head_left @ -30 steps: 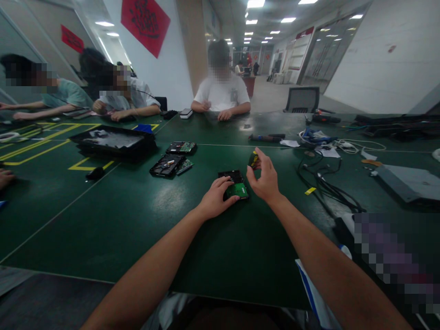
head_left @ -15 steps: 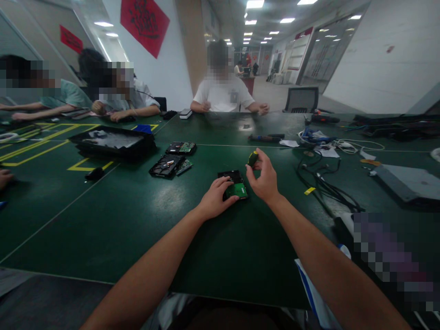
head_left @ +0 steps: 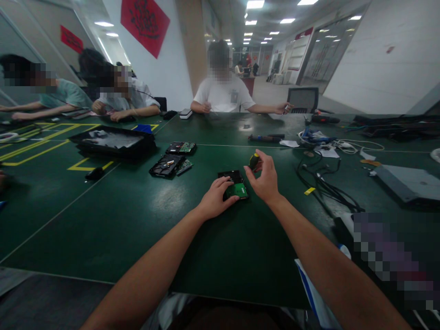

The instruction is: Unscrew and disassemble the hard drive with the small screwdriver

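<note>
Inward from the near edge of the bench [head_left: 220,261], the left hand [head_left: 216,198] is grasping one hard disk drive [head_left: 241,190]; beside it, the right hand [head_left: 266,178] is gripping one screwdriver [head_left: 254,161]. Leftward, two more drives [head_left: 161,167] and one separate circuit board [head_left: 185,167] are lying. Beyond the far edge, two red sheets [head_left: 145,27] are bearing unreadable black characters.

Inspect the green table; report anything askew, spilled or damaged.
No spill or damage stands out. Black flexible cables sprawl tangled right of the right hand, looking untidy. A small green circuit board lies askew beside a black rectangular drive casing, apparently detached.
</note>
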A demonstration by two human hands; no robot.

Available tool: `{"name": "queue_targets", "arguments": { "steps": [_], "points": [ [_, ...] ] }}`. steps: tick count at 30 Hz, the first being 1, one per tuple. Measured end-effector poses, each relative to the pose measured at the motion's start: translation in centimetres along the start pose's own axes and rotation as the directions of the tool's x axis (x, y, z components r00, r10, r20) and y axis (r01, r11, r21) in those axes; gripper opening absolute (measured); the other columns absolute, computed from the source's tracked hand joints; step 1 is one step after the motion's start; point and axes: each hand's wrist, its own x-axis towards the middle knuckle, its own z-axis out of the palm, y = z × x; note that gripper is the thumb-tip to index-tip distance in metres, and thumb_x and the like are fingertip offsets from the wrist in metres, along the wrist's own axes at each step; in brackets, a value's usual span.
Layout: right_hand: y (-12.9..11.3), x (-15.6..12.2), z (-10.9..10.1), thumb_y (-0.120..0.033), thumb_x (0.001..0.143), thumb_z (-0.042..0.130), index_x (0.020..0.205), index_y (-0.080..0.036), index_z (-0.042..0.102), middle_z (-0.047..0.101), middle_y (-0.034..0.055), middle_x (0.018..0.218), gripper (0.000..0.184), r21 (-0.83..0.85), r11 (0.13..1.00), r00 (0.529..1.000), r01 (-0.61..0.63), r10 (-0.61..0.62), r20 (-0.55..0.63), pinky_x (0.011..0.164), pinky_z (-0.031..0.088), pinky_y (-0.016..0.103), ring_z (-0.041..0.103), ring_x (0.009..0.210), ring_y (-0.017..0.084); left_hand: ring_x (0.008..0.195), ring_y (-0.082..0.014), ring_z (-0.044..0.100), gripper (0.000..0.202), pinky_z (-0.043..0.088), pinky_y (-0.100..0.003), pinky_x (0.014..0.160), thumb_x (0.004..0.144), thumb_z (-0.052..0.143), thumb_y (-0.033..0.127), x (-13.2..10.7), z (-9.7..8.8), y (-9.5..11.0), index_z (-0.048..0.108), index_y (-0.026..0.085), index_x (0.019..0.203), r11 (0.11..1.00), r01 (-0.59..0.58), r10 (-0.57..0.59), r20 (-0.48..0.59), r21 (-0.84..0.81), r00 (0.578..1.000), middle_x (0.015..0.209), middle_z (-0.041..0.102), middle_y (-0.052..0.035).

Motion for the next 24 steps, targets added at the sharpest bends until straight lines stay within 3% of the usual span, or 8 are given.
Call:
{"name": "queue_targets", "arguments": {
  "steps": [7,13,19,24],
  "points": [
    [0.05,0.03,0.04,-0.026,0.096,0.055,0.157,-0.028,0.032,0.057,0.0127,0.124,0.066,0.005,0.999,0.999,0.04,-0.04,0.014,0.087,0.063,0.052,0.064,0.095,0.026,0.149,-0.0296,0.039,0.06,0.035,-0.049,0.124,0.092,0.064,0.057,0.05,0.51,-0.53,0.058,0.02,0.14,1.0,-0.013,0.013,-0.011,0.003,1.0,0.156,0.048,-0.0131],
    [0.17,-0.02,0.09,-0.031,0.094,0.064,0.153,-0.03,0.037,0.055,0.0113,0.122,0.065,0.017,1.0,1.0,0.022,-0.022,-0.003,0.074,0.064,0.047,0.063,0.087,0.024,0.149,-0.0297,0.039,0.061,0.033,-0.048,0.125,0.092,0.064,0.056,0.05,0.51,-0.47,0.057,0.019,0.141,1.0,-0.02,0.02,-0.016,0.009,1.0,0.156,0.048,-0.0139],
    [0.32,-0.07,0.23,-0.026,0.095,0.058,0.155,-0.028,0.034,0.057,0.0133,0.129,0.064,0.014,0.999,0.999,0.044,-0.044,-0.004,0.084,0.063,0.05,0.066,0.092,0.025,0.149,-0.0296,0.039,0.06,0.035,-0.049,0.124,0.093,0.063,0.055,-0.04,0.34,-0.41,0.057,0.02,0.141,1.0,-0.021,0.021,-0.015,0.007,1.0,0.157,0.048,-0.013],
    [0.32,0.02,0.11,-0.031,0.094,0.064,0.152,-0.028,0.038,0.058,0.0122,0.124,0.064,0.002,0.999,0.999,0.035,-0.035,-0.017,0.078,0.064,0.048,0.065,0.091,0.025,0.15,-0.0303,0.038,0.061,0.034,-0.05,0.124,0.092,0.064,0.056,-0.02,0.37,-0.51,0.057,0.02,0.141,1.0,-0.014,0.014,-0.008,0.008,1.0,0.157,0.047,-0.0135]
  ]
}}
